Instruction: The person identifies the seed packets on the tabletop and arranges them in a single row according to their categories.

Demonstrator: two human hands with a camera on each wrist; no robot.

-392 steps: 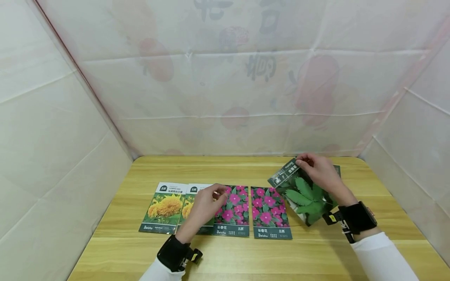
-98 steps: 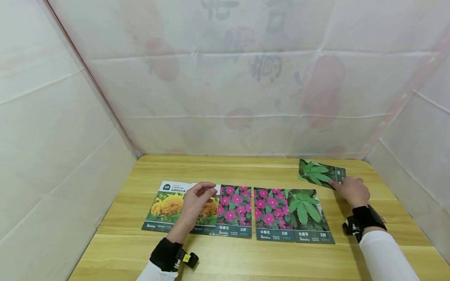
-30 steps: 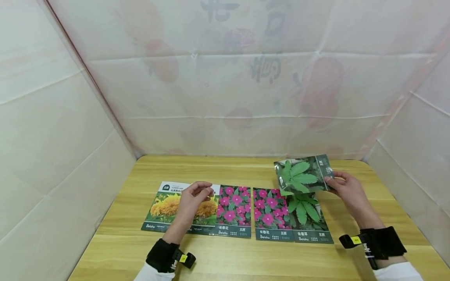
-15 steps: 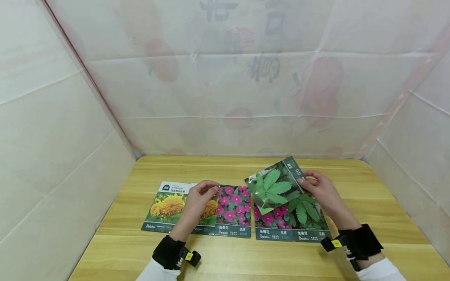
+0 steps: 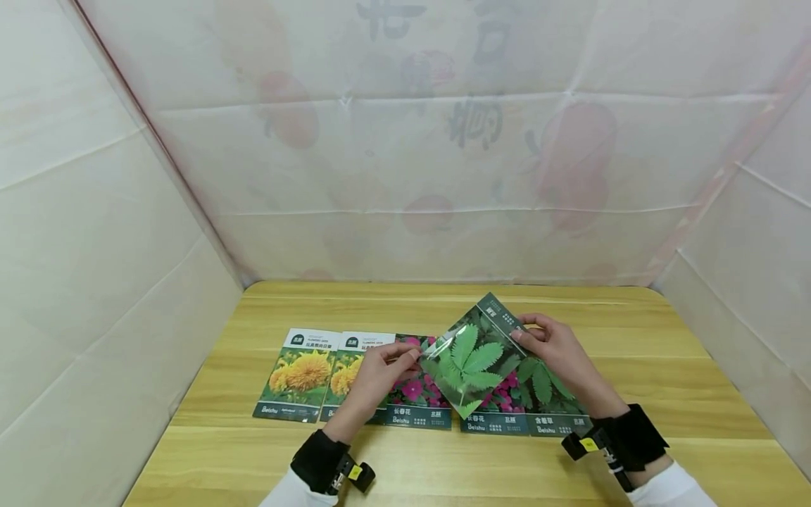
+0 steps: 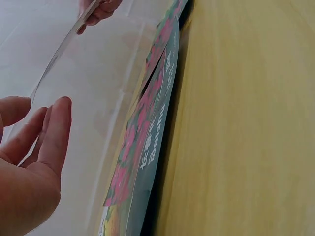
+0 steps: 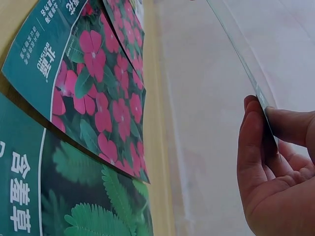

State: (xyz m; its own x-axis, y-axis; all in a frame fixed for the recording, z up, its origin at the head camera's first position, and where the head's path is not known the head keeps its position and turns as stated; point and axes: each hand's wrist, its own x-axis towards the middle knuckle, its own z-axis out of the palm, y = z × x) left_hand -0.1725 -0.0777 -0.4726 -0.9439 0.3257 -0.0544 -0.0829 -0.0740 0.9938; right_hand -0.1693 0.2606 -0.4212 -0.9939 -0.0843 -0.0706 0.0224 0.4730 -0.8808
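Observation:
A green leaf seed packet (image 5: 472, 355) is held tilted in the air above the row of packets. My right hand (image 5: 522, 331) pinches its upper right edge between thumb and fingers; the right wrist view shows the same hand (image 7: 266, 128) on the thin packet edge (image 7: 236, 49). My left hand (image 5: 405, 352) reaches to the packet's left corner with its fingers fairly straight. In the left wrist view the fingertips (image 6: 54, 113) lie just beside that edge (image 6: 64, 49).
A row of packets lies on the wooden table (image 5: 443, 465): two sunflower packets (image 5: 294, 373), two pink flower packets (image 5: 415, 405) and another leaf packet (image 5: 551, 401). White sheet walls (image 5: 95, 246) close in the left, back and right sides.
My right hand has carried the leaf packet from the back right, leftward and down over the row. My left hand has lifted off the sunflower packet and reached to the packet's left corner.

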